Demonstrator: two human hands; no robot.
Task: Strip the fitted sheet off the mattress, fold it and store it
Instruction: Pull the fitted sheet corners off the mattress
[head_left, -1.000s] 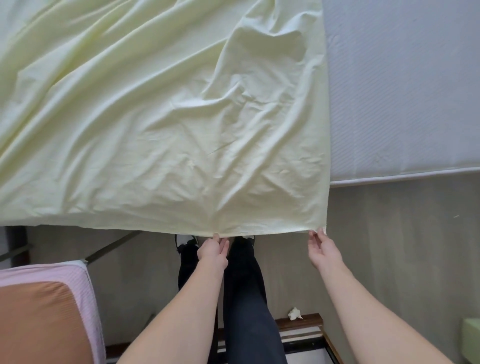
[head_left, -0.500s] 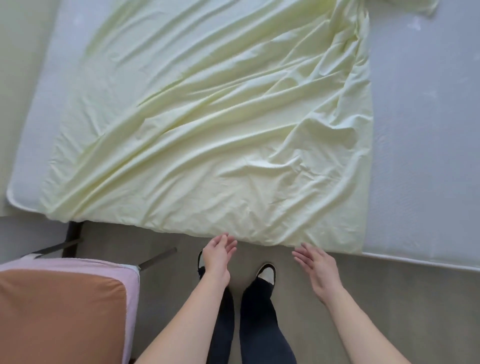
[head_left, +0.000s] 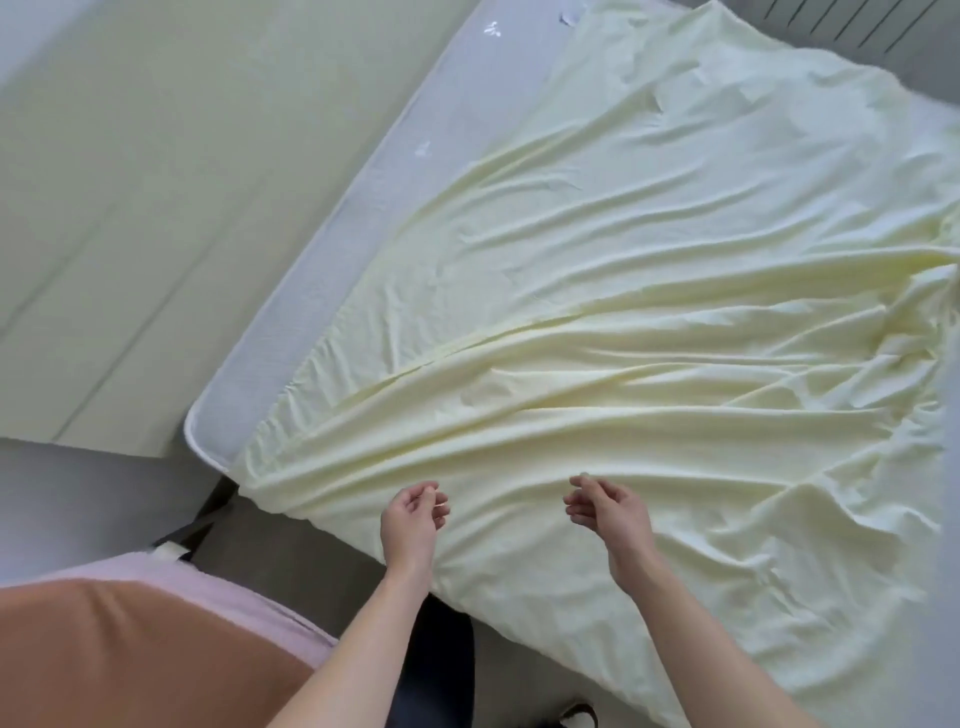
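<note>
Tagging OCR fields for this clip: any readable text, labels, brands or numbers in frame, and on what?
None readable.
Yellow sheet: plain, no tag or print showing.
Mattress: a few small white marks near its far edge, too blurred to tell whether they are text.
Pink and orange cushion: no label visible.

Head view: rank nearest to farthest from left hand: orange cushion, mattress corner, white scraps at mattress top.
From the left hand:
1. Mattress corner, up-left of it.
2. Orange cushion, lower left.
3. White scraps, far end of the mattress, top of view.
</note>
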